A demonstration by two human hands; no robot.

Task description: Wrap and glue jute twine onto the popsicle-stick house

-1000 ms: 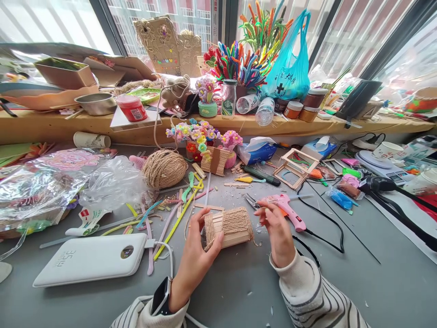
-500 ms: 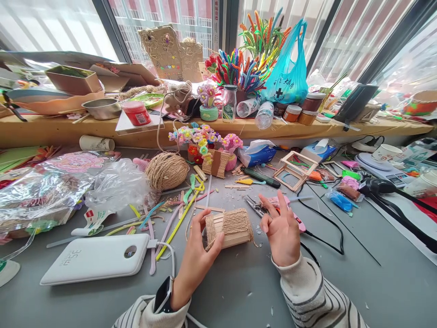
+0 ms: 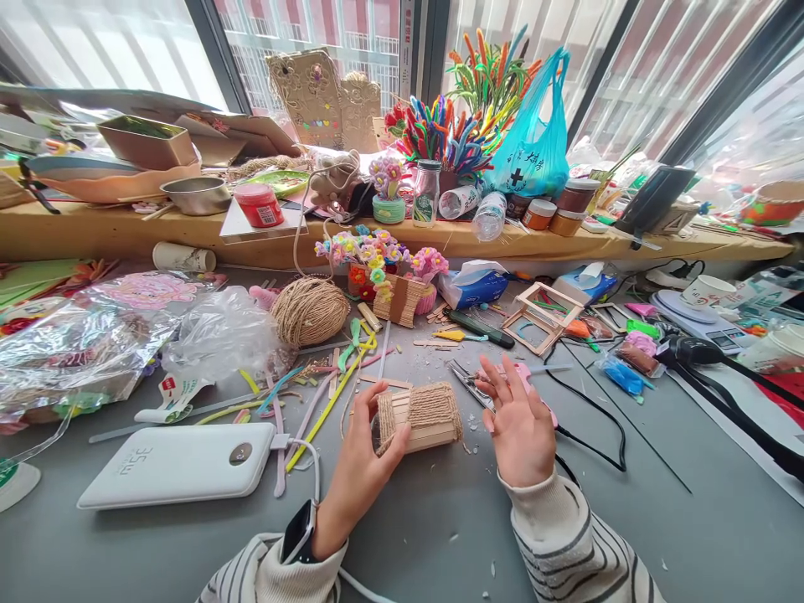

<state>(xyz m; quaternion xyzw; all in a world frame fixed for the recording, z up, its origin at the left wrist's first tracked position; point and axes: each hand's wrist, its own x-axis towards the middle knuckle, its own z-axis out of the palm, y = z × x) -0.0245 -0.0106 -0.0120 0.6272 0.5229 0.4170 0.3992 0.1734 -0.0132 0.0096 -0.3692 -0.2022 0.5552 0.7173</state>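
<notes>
A small box of wooden craft sticks (image 3: 433, 437), wrapped in part with jute twine (image 3: 435, 412), lies tilted on the grey table. My left hand (image 3: 364, 452) grips its left end between thumb and fingers. To the right of the box, my right hand (image 3: 520, 427) is raised with the palm turned up and the fingers apart, holding nothing. Behind that hand lie a pink glue gun (image 3: 545, 405), partly hidden, and metal pliers (image 3: 466, 382). The twine ball (image 3: 310, 309) sits further back on the left.
A white power bank (image 3: 179, 466) with a cable lies at the left. Colourful pipe cleaners and strips (image 3: 339, 390) are strewn behind my left hand. A wooden stick frame (image 3: 543, 318), a box cutter (image 3: 481, 327) and a kitchen scale (image 3: 697, 318) are further back. The glue gun's black cable (image 3: 619, 427) crosses the right side.
My right hand's fingers have straightened from a partly bent pose, and the palm faces up more. My left hand still holds the box in nearly the same place. The view has shifted slightly.
</notes>
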